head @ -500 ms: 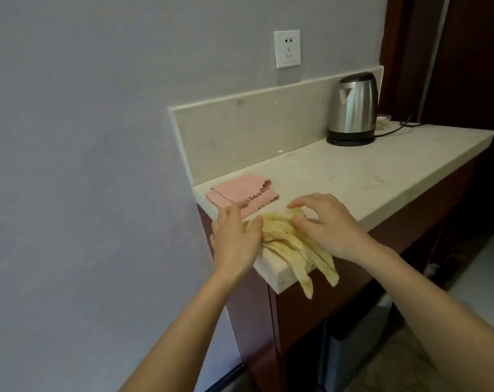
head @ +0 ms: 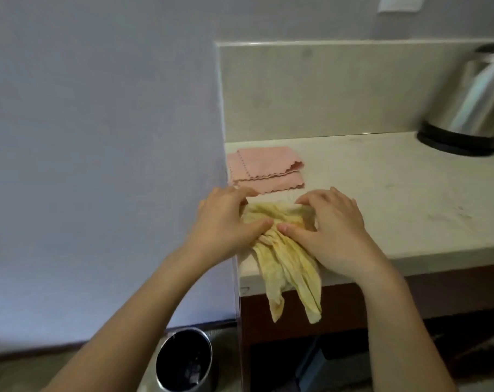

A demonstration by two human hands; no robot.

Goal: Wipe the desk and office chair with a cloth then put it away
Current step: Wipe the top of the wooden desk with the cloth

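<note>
A crumpled yellow cloth (head: 285, 258) lies at the front left corner of the pale marble counter (head: 395, 193), its lower ends hanging over the front edge. My left hand (head: 226, 219) presses on the cloth's left side, thumb on the fabric. My right hand (head: 333, 230) lies on its right side, fingers pinching the upper edge. A folded pink cloth (head: 265, 169) with scalloped edges lies just behind, against the counter's left end.
A steel electric kettle (head: 472, 103) on its black base stands at the back right. A marble backsplash (head: 325, 89) runs behind the counter. A round bin (head: 183, 360) stands on the floor below left. A grey wall fills the left.
The view has swung down and closer to the counter. Both hands have drawn together on the yellow cloth, bunching its upper part.
</note>
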